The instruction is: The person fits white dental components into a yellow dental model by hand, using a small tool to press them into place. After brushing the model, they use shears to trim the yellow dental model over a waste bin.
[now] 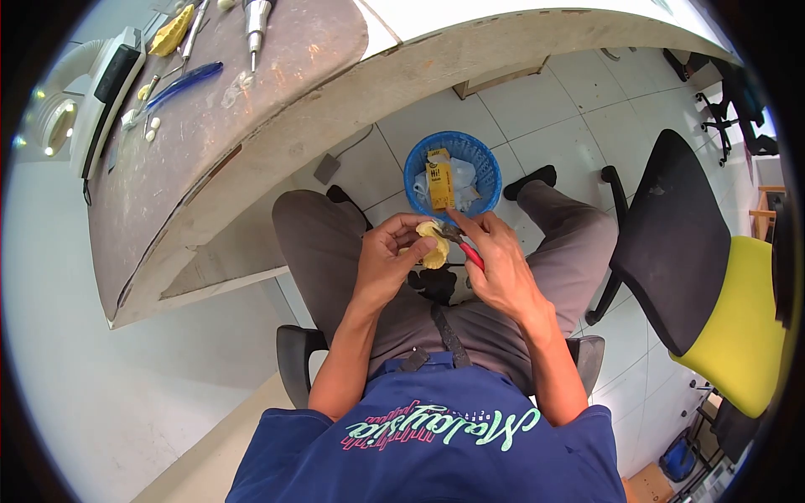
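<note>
My left hand (391,258) grips a pale yellow plaster dental cast (433,256), curved like an arch, with the thumb on its near side. In my right hand (505,267) is a pair of cutting pliers with red handles (473,256). The metal jaws of the pliers meet the upper edge of the cast, close to my left fingertips. Both hands are over my lap. Just beyond them on the floor stands a blue waste basket (412,168), holding a yellow box (440,181) and crumpled clear plastic.
A worn workbench (293,50) curves across the upper left. On it lie a rotary handpiece (257,25), a blue pen-like tool (186,85) and another yellow plaster piece (171,32). A black and yellow-green chair (679,243) stands at right on the tiled floor.
</note>
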`<state>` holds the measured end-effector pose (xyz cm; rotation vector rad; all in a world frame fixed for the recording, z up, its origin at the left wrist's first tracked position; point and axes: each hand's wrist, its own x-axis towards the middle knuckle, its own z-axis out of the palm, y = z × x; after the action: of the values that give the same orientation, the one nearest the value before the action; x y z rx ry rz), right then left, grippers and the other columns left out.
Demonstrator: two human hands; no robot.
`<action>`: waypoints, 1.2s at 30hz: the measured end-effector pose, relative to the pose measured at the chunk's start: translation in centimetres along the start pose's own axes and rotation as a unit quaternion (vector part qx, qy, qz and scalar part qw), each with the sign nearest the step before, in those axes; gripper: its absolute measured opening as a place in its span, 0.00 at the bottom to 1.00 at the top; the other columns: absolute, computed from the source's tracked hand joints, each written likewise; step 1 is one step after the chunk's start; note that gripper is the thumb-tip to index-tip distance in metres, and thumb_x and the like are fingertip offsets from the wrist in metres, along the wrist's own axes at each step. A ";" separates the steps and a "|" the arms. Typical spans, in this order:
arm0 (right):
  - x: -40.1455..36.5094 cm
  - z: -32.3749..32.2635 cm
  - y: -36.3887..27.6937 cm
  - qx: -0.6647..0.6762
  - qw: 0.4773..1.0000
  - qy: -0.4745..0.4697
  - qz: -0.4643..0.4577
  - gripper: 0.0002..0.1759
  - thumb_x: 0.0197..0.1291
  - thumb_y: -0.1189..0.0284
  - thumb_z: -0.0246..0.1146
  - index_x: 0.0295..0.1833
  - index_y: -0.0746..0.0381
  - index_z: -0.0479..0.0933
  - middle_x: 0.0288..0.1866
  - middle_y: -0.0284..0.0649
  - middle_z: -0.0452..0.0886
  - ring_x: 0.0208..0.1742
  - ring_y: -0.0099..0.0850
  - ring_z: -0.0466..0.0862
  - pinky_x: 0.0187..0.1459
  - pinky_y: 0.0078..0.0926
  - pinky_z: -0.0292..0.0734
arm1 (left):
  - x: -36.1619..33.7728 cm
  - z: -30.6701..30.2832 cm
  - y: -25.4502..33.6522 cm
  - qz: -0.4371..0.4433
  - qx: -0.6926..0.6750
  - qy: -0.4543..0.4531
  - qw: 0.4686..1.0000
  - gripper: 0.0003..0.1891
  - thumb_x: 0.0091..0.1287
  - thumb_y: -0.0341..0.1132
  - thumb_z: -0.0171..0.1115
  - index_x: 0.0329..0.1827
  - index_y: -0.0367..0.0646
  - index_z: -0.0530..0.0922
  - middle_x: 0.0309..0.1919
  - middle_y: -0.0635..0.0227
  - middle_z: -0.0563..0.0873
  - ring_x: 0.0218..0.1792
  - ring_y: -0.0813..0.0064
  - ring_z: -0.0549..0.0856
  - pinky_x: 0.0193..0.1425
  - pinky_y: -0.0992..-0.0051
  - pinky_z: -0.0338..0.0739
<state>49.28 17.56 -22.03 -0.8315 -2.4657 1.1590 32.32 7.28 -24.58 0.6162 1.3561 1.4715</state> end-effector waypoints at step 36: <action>-0.6 -1.0 2.3 -0.088 0.994 0.001 -0.060 0.38 0.52 0.79 0.65 0.73 0.59 0.69 0.48 0.47 0.75 0.50 0.45 0.75 0.58 0.43 0.69 | -1.1 2.2 -0.4 0.020 0.032 0.056 0.998 0.16 0.69 0.27 0.68 0.56 0.31 0.79 0.47 0.59 0.88 0.47 0.77 0.86 0.54 0.78 0.81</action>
<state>51.05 18.98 -23.19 -0.7186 -2.6047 0.9088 34.74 7.19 -24.13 0.6131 1.4910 1.5193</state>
